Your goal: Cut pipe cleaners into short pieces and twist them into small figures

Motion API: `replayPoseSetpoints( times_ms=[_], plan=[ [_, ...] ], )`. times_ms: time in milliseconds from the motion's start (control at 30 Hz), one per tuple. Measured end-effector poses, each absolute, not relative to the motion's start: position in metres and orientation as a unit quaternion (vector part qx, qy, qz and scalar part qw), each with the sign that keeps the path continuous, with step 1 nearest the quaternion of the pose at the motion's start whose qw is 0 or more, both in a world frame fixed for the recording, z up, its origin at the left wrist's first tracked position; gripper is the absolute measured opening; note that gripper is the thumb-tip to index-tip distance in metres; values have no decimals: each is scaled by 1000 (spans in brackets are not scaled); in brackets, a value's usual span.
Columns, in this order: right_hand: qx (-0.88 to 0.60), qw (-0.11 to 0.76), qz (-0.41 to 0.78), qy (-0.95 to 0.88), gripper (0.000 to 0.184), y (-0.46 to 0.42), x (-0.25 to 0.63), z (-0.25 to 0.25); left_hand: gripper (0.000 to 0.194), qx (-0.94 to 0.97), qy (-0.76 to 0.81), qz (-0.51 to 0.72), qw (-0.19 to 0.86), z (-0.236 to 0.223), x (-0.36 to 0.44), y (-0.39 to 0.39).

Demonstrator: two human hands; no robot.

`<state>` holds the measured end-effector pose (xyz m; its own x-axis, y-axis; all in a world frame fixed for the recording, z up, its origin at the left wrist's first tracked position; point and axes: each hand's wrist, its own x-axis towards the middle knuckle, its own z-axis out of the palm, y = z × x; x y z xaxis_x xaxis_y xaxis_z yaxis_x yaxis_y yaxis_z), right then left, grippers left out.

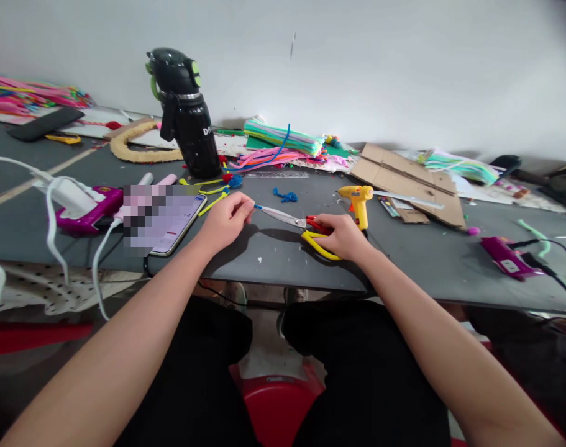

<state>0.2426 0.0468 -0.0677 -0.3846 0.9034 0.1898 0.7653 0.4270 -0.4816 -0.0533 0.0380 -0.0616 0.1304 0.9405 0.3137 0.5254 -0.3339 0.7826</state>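
My right hand (343,237) is closed around the red and yellow handles of a pair of scissors (285,217), whose blades point left. At the blade tips, my left hand (229,217) pinches a short blue pipe cleaner (258,207); most of it is hidden by the fingers. Several blue fuzzy pieces (285,196) lie on the table just beyond the scissors. Yellow pipe cleaner pieces (212,203) with coloured ends lie behind my left hand. A yellow glue gun (358,202) stands beyond my right hand, with a clear glue stick at its back.
A black bottle (196,133) stands at the back left, near a phone (180,223) and a purple power strip (84,211) with white cables. Pipe cleaner bundles (283,138) and cardboard (408,180) lie along the wall. Another purple power strip (509,257) sits at the right.
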Motion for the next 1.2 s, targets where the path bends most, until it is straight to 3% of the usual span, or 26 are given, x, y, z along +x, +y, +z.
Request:
replayPoseSetpoints(
  times_ms=[200, 1200],
  plan=[
    [-526, 214, 143, -811, 31, 42, 239, -65, 32, 673, 516, 433, 305, -62, -50, 37],
    [-527, 214, 158, -807, 25, 44, 239, -64, 31, 702, 517, 407, 273, -66, -53, 40]
  ],
)
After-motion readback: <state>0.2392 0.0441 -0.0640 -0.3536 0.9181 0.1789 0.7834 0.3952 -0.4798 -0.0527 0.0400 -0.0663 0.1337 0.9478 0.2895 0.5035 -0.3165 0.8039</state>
